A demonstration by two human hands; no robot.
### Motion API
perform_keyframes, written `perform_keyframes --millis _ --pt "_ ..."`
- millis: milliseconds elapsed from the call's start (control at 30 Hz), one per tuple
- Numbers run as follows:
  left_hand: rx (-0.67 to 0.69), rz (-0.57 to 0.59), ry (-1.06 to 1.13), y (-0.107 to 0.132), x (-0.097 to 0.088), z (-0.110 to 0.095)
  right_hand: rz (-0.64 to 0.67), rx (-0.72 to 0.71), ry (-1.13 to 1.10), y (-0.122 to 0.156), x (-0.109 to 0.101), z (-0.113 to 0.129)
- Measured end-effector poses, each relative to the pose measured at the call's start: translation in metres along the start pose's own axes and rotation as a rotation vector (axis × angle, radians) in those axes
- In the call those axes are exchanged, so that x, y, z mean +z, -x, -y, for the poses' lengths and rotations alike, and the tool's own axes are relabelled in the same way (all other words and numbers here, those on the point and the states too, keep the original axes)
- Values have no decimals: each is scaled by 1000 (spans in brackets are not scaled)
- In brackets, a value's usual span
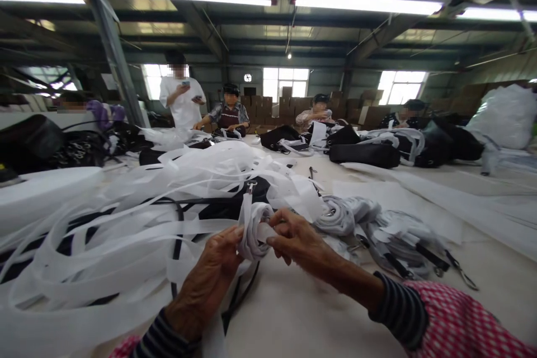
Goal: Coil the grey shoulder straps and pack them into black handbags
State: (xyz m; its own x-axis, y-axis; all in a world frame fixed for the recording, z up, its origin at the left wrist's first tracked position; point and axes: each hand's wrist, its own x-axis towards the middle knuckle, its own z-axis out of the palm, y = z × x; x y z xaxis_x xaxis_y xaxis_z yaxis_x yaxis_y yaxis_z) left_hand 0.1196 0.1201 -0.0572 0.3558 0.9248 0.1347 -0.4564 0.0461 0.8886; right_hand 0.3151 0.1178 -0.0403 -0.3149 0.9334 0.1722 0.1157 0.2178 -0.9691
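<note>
Both my hands hold one bundle: a strap wrapped in white foam strip (254,229), with a metal clasp sticking up at its top. My left hand (213,274) grips the bundle's lower left side, fingers closed. My right hand (296,238) pinches the wrap from the right. A black strap (178,235) runs from under the bundle across the table towards me.
A heap of loose white foam strips (104,240) covers the table on my left. Wrapped straps with clasps (377,235) lie to the right. Black bags (363,154) sit farther back. Several people work at the far side; one stands with a phone.
</note>
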Motion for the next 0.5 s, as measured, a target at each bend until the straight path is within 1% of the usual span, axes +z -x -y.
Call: perform_keyframes --millis 67,167,267,400,500 --pt "-17 17 -14 0 2 1 -25 7 -16 -3 3 0" --pt "-42 54 -63 0 6 -1 -25 -17 22 -6 8 5" --pt "-32 34 -153 3 9 -4 -12 -43 21 -6 9 6" --pt "-16 -13 -232 6 9 -7 53 39 -22 4 5 -1" --pt "7 5 -258 6 8 -6 45 91 -28 11 2 -4"
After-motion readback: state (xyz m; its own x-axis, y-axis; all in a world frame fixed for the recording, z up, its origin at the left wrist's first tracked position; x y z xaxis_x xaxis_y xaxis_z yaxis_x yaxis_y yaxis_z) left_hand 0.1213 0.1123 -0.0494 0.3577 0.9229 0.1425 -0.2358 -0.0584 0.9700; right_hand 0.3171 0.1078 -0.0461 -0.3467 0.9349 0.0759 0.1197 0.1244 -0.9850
